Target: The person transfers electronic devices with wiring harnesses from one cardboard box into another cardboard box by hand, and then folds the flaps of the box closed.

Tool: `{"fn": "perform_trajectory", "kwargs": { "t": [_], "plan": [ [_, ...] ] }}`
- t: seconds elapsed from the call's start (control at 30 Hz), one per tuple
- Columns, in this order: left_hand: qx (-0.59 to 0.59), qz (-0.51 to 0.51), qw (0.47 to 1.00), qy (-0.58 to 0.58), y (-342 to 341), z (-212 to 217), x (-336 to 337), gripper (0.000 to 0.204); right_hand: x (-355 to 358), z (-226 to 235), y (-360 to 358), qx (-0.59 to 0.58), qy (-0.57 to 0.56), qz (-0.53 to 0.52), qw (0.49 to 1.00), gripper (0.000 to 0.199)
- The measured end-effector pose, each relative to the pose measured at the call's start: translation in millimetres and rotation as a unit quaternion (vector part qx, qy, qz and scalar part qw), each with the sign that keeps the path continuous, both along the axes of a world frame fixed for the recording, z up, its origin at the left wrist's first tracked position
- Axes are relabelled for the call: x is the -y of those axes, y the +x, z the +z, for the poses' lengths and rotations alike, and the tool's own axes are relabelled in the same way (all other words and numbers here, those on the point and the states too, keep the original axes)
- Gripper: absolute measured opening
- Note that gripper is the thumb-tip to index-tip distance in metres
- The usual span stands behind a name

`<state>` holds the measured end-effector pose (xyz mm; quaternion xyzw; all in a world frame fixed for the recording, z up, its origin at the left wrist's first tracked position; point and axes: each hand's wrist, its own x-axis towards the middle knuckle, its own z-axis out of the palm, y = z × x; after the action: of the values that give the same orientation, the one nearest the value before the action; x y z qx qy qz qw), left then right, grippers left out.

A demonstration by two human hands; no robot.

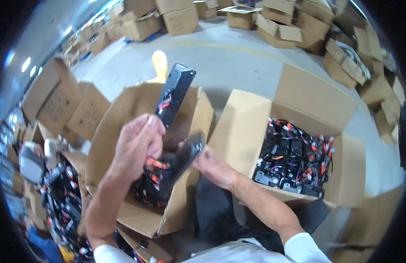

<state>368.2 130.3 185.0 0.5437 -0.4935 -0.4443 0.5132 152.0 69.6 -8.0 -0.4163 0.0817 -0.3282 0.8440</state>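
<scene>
My left hand point(139, 138) is closed in a pinch above the open carton point(207, 115) in front of me. What its fingers grip is hidden. Right at its fingertips a long black module point(179, 85) with coloured wires stands tilted across the carton's far rim; I cannot tell whether the hand bears it. My right hand point(216, 166) grips a second black module point(185, 155), smeared by motion, over the same carton. Orange and red wires point(157, 163) show just below my left hand. Deeper in the carton lie more black parts with wires point(146, 190).
To the right, an open carton point(308, 92) holds many black modules with red and white connectors point(295, 153). A heap of similar wired parts point(60, 206) fills the left side. A yellow rounded object point(159, 65) stands behind the near carton. Stacked cartons point(181, 19) line the far floor.
</scene>
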Motion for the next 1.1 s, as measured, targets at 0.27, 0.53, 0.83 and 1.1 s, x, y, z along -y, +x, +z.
{"fn": "perform_trajectory", "kwargs": {
  "t": [0.27,0.53,0.83,1.1],
  "plan": [
    [-0.009,-0.072,0.996,-0.058,-143,-31,-3,0.041,-79,23,-146,0.073,0.15,0.031,0.985,0.068],
    [0.103,-0.179,0.967,-0.148,-250,-25,-33,0.043,-85,-21,-239,-0.03,0.292,-0.352,0.889,0.053],
    [-0.116,-0.229,0.966,0.01,-258,-97,-39,0.045,-93,-37,-314,0.029,0.385,-0.205,0.899,0.061],
    [0.058,-0.336,0.922,0.185,-238,-110,-16,0.051,-113,-27,-354,-0.1,0.213,-0.185,0.954,0.087]
  ]
}}
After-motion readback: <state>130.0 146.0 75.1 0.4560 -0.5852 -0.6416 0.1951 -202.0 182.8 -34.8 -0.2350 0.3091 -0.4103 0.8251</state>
